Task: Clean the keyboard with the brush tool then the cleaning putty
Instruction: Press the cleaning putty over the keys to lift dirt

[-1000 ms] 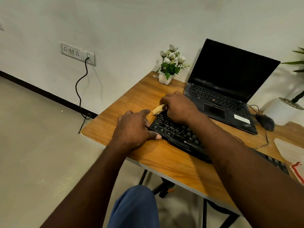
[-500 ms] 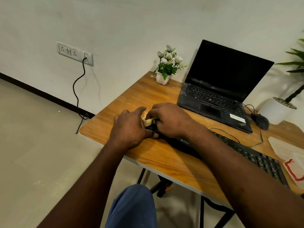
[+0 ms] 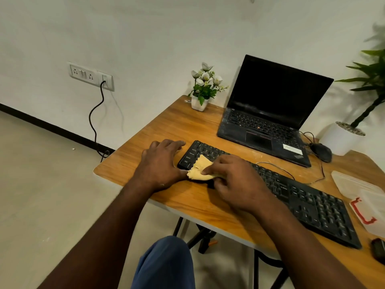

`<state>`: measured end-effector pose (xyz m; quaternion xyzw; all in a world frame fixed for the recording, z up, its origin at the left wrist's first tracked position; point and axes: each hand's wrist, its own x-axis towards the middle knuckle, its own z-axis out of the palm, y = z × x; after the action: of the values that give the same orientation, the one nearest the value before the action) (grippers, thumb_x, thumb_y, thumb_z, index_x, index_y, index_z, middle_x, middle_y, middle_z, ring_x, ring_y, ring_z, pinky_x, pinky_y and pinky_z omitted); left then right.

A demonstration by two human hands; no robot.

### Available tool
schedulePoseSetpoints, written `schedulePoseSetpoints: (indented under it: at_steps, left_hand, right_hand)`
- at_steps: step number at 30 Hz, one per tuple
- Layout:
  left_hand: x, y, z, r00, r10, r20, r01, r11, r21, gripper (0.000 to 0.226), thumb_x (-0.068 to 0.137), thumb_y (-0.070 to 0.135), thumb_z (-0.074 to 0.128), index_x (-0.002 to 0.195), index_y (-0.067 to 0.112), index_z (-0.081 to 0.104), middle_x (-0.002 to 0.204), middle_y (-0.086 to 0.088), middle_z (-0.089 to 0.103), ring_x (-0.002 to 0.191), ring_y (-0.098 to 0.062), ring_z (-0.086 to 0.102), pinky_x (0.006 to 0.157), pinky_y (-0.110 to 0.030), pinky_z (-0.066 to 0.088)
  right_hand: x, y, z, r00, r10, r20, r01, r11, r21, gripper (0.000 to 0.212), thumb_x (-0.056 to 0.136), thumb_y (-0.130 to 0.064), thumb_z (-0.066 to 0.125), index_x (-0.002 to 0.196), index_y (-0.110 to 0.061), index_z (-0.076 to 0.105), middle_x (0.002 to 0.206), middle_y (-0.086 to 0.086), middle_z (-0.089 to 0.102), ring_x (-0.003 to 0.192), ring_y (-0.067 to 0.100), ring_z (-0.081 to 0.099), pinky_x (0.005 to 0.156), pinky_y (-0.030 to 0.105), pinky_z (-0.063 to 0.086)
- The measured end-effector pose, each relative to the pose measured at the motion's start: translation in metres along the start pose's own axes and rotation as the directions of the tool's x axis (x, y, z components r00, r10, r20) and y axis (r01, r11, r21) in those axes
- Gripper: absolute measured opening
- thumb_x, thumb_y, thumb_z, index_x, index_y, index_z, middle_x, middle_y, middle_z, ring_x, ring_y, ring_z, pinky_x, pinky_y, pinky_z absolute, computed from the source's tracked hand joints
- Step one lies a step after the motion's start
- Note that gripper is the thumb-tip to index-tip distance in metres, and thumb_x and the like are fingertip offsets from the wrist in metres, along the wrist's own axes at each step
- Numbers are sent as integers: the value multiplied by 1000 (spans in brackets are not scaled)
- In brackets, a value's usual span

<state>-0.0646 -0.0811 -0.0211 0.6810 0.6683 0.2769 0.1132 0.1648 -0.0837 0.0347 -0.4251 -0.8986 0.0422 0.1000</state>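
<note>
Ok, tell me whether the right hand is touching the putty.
Touching. In the head view the right hand pinches the putty between its fingers, over the left end of the keyboard.

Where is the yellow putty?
In the head view, the cleaning putty is at the left end of the keyboard, held by the right hand, beside the left hand.

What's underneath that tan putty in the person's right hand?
The cleaning putty lies on the left end of the black keyboard, near its front edge. The right hand pinches it. The keys directly beneath are covered, so they cannot be seen.
</note>
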Motion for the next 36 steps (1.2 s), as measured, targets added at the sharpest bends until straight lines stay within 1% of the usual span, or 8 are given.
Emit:
schedulePoseSetpoints:
  at_steps: [5, 9, 13, 17, 21, 24, 28, 36]
  left_hand:
    - [18, 7, -14, 962, 102, 252, -89, 994, -61, 121, 74, 53, 86, 165, 37, 8, 169, 7, 20, 150, -24, 20, 119, -54, 26]
    - [43, 9, -20, 890, 138, 435, -139, 990, -30, 140, 62, 50, 85, 163, 37, -11, 172, 4, 13, 151, -25, 17, 121, -56, 21]
    - [60, 3, -8, 865, 190, 465, -236, 971, 42, 140, 57, 70, 78, 162, 44, -11, 170, 10, 18, 151, -22, 16, 119, -54, 19]
    - [65, -7, 1, 871, 240, 429, -301, 950, 79, 131, 54, 84, 68, 162, 47, 3, 169, 13, 18, 148, -23, 19, 117, -58, 26]
    - [66, -7, -3, 852, 221, 474, -285, 956, 67, 125, 57, 75, 72, 161, 51, 6, 170, 11, 15, 147, -22, 18, 118, -55, 23]
    - [68, -8, -14, 815, 206, 542, -195, 978, -78, 123, 56, 64, 81, 157, 58, 10, 168, 12, 19, 146, -20, 18, 120, -56, 21]
    - [69, -8, -18, 797, 165, 581, -124, 986, -111, 130, 54, 59, 85, 151, 69, -2, 164, 0, 23, 144, -28, 22, 119, -60, 23]
    - [66, -3, -20, 796, 165, 583, -114, 986, -123, 129, 57, 48, 81, 157, 59, -1, 164, 1, 23, 143, -20, 21, 121, -59, 20]
  right_hand:
    - [7, -9, 7, 998, 9, -54, -8, 1000, 22, 36, 94, -19, 58, 125, -33, 71, 118, -9, 59, 115, 11, 49, 93, 33, 46]
    - [17, -12, 14, 974, 46, -220, -32, 997, 67, 31, 92, -17, 61, 118, -28, 75, 103, -8, 59, 100, 11, 52, 78, 29, 42]
    - [33, -22, 16, 974, 38, -225, -22, 997, 72, 30, 93, -19, 63, 120, -29, 74, 107, -6, 56, 98, 8, 43, 78, 26, 35]
    - [35, -23, 16, 987, 19, -157, -10, 998, 57, 30, 92, -22, 65, 120, -30, 73, 114, -6, 53, 101, 8, 43, 81, 26, 37]
    - [11, -9, 19, 992, 16, -124, -13, 1000, 24, 31, 95, -28, 63, 124, -34, 71, 106, -9, 49, 97, 8, 46, 77, 28, 43]
    - [-9, -2, 19, 996, 5, -90, -6, 1000, -7, 34, 96, -32, 61, 129, -35, 69, 110, -9, 49, 100, 7, 44, 80, 27, 44]
    - [-16, -3, 20, 991, 50, -126, -49, 999, 12, 33, 94, -32, 64, 126, -36, 70, 109, -9, 51, 99, 9, 48, 81, 29, 47]
    - [6, -37, 30, 973, 93, -211, -83, 995, 55, 34, 96, -33, 64, 130, -34, 69, 105, -11, 43, 96, 6, 41, 80, 27, 41]
